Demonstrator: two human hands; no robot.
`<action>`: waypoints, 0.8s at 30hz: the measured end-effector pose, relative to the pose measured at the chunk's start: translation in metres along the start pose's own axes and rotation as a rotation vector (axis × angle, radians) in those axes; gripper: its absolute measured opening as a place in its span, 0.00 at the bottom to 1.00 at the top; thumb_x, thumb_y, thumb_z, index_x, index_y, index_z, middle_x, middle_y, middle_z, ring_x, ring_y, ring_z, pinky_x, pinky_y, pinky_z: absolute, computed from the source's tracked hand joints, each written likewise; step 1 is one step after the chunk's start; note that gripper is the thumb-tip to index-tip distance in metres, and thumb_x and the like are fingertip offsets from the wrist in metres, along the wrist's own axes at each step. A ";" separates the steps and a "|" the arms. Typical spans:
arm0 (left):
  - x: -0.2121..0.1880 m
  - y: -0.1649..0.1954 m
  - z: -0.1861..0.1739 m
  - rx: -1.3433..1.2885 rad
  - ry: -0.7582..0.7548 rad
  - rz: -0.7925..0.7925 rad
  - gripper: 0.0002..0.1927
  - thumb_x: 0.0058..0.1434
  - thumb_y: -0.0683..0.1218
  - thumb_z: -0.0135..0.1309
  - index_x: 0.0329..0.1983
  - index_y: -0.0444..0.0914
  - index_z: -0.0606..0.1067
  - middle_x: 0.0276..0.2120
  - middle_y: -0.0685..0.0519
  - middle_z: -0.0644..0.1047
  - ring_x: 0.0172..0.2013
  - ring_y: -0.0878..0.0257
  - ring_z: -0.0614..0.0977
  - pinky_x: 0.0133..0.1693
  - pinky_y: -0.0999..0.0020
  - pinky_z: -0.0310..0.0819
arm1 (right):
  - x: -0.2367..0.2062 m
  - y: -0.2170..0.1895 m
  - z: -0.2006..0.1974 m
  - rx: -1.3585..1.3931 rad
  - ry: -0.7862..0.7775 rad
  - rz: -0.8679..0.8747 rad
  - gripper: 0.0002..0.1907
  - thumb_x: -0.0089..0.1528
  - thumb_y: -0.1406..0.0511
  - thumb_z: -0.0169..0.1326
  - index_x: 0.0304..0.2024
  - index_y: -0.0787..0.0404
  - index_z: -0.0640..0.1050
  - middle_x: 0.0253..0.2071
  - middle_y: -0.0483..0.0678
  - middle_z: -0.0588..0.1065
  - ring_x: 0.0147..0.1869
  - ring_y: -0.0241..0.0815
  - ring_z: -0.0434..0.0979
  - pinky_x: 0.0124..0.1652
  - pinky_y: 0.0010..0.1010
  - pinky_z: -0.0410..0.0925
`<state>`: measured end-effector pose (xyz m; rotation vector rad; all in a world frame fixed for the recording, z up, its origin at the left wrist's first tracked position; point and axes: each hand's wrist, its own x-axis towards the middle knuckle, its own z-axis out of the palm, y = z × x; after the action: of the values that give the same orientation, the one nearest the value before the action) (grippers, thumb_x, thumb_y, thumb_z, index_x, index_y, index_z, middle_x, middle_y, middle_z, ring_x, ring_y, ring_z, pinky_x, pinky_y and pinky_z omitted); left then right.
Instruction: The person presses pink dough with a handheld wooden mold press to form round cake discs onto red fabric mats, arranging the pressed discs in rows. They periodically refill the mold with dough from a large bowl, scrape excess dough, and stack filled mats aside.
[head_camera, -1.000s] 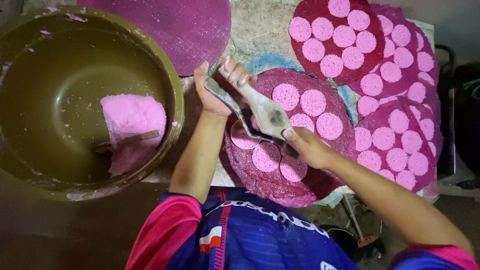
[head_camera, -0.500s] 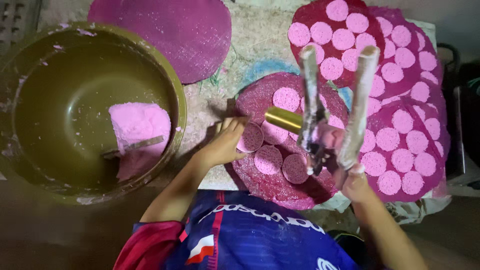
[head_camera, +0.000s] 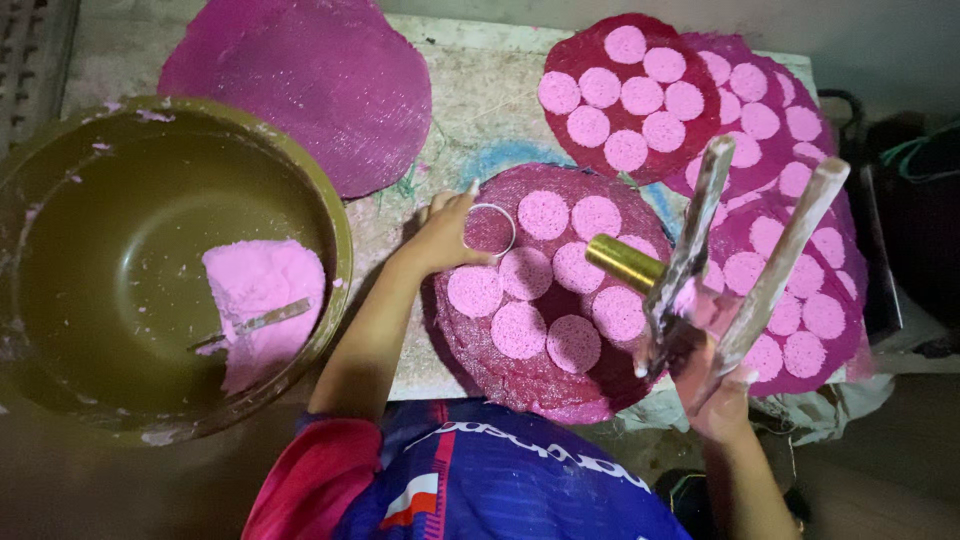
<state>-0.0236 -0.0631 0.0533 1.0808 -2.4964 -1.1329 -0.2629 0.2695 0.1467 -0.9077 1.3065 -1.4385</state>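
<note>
**Ring set down on the mat, press tool held high**

Since half a second ago, the left hand (head_camera: 445, 235) has slid up toward the far edge of the nearest round dark-pink mat (head_camera: 520, 385), and the press tool (head_camera: 700, 260) has tipped a little, its two handles now leaning to the upper right instead of standing nearly straight.

Fingertips of the left hand pinch the near-left rim of a small metal ring (head_camera: 489, 229). That ring lies flat on the mat, open side up, just to the right of the fingers and beside the first pale-pink disc (head_camera: 543, 214) of the row.

Closed around the lower ends of the two pale handles, the right hand (head_camera: 712, 385) grips the press tool above the mat's right edge. Its long axis runs from the hand at lower centre up to the right, while the brass cylinder (head_camera: 624, 262) points sideways to the left, over the discs.

At left, a large olive bowl (head_camera: 330, 215) holds a lump of pink paste (head_camera: 262, 300) with a spatula. More mats with discs lie on the tabletop (head_camera: 480, 105) farther off.
</note>
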 end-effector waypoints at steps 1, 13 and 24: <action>0.000 -0.006 0.002 -0.079 0.069 0.029 0.58 0.55 0.56 0.69 0.77 0.35 0.47 0.72 0.37 0.56 0.73 0.41 0.52 0.71 0.48 0.43 | -0.004 0.000 0.000 -0.006 0.047 0.019 0.68 0.48 0.22 0.44 0.66 0.72 0.63 0.52 0.56 0.71 0.51 0.49 0.72 0.49 0.44 0.66; -0.097 -0.020 0.080 -1.482 0.390 -0.145 0.41 0.64 0.32 0.44 0.78 0.43 0.46 0.74 0.43 0.57 0.70 0.55 0.63 0.67 0.59 0.57 | -0.032 0.119 -0.094 -0.480 0.077 0.131 0.45 0.72 0.38 0.19 0.65 0.65 0.68 0.44 0.51 0.73 0.46 0.39 0.73 0.51 0.34 0.68; -0.098 0.046 0.008 -1.935 -0.011 0.351 0.43 0.63 0.67 0.50 0.72 0.35 0.61 0.67 0.47 0.70 0.70 0.53 0.67 0.72 0.55 0.57 | 0.052 0.050 -0.006 -0.472 -0.474 0.446 0.40 0.70 0.40 0.27 0.65 0.63 0.68 0.57 0.45 0.75 0.58 0.38 0.75 0.56 0.32 0.67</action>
<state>0.0177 0.0290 0.0926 -0.0104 -0.5264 -2.2450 -0.2746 0.2226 0.0924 -1.0905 1.3841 -0.5310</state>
